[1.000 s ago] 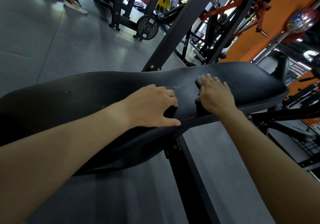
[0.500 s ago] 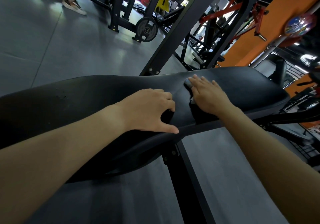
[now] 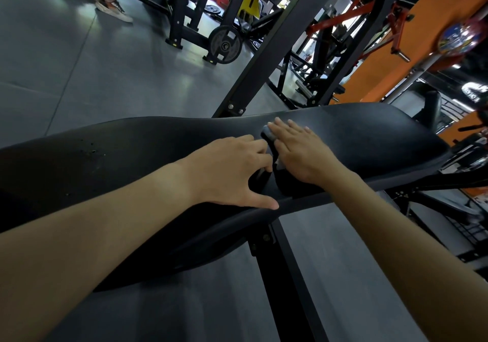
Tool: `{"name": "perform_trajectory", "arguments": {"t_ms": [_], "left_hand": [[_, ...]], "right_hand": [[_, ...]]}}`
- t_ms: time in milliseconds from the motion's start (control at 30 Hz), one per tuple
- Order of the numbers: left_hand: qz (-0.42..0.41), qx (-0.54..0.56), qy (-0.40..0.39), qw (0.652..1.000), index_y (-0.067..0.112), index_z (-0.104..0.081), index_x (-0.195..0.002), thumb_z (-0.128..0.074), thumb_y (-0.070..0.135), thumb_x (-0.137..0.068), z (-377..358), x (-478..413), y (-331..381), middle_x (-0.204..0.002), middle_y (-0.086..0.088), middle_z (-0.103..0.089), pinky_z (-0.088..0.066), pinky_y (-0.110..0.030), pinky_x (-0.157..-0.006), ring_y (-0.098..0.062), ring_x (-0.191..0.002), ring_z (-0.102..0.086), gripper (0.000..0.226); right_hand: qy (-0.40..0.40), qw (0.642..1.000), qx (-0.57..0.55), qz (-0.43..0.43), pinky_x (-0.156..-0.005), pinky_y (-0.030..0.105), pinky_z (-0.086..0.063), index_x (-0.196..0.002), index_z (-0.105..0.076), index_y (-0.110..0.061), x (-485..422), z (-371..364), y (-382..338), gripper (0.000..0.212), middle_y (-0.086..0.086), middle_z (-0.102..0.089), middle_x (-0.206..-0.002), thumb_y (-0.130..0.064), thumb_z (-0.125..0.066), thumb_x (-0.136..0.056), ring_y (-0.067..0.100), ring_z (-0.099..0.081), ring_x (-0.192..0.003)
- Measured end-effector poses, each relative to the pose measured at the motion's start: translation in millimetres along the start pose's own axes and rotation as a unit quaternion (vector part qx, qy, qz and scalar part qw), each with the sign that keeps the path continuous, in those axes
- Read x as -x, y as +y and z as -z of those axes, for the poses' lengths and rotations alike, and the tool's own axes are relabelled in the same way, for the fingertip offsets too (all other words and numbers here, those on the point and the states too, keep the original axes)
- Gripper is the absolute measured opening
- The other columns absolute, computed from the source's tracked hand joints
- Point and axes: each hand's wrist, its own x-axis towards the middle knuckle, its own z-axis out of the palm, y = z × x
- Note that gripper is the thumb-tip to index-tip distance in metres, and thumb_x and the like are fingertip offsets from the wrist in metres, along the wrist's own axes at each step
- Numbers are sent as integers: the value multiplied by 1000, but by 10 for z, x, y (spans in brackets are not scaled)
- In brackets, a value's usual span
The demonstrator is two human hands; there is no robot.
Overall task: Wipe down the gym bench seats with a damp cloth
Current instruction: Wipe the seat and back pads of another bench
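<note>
Two hands down | right hand (image 3: pixel 303 154) flat, fingers straight, pressing cloth (image 3: pixel 267 133) onto bench (image 3: pixel 132 151) | cloth mostly hidden under palm, grey edge showing by forefinger | left hand (image 3: pixel 229 172) just beside, holding nothing, fingers loosely bent on pad, thumb spread along near edge

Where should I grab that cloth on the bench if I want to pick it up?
Probably pinch the bunched grey edge of the cloth poking out beside the right hand, coming from above. The rest lies flat under that palm on the bench.
</note>
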Motion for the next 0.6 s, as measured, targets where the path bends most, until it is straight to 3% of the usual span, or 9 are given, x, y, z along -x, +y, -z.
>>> {"name": "perform_trajectory", "arguments": {"t_ms": [100, 200, 333, 533, 600], "left_hand": [[7, -12, 21, 1000, 28, -66, -120, -42, 91, -82, -40, -29, 60, -108, 11, -55, -50, -33, -88, -8, -96, -51, 78], [0, -7, 33, 999, 25, -66, -120, -45, 85, -86, -71, -40, 114, -116, 10, -57, -50, -35, -91, -9, -101, -52, 72], [-11, 4, 36, 999, 24, -64, -125, -46, 77, -91, -114, -70, 187, -126, 9, -55, -49, -34, -96, -9, -109, -52, 65], [-18, 3, 39, 999, 23, -62, -128, -47, 72, -93, -183, -138, 255, -131, 8, -55, -48, -36, -98, -12, -116, -54, 62], [-22, 4, 50, 999, 22, -62, -126, -51, 68, -93, -203, -170, 289, -130, 7, -57, -48, -36, -98, -13, -115, -55, 58]], "right_hand": [[-13, 1000, 9, -17, -127, 46, -3, -162, -17, -32, -27, 83, 203, 55, -9, -8, -170, -34, -24, -108, 13, -5, -157], [-9, 996, 30, -87, -126, 52, -5, -162, -17, -31, -75, 211, 537, 57, -5, -8, -171, -32, -33, -107, 20, -7, -157], [56, 981, -10, -185, -125, 56, -7, -160, -25, -23, -52, 233, 749, 57, 1, -14, -170, -23, -34, -104, 27, -10, -157], [34, 995, 12, -93, -126, 52, -8, -161, -20, -20, 150, 128, 355, 73, 2, -12, -170, -28, -57, -98, 28, -8, -157], [28, 998, 11, -54, -127, 49, -6, -162, -18, -22, 328, 95, 253, 72, -1, -10, -171, -26, -53, -100, 23, -5, -157]]}}
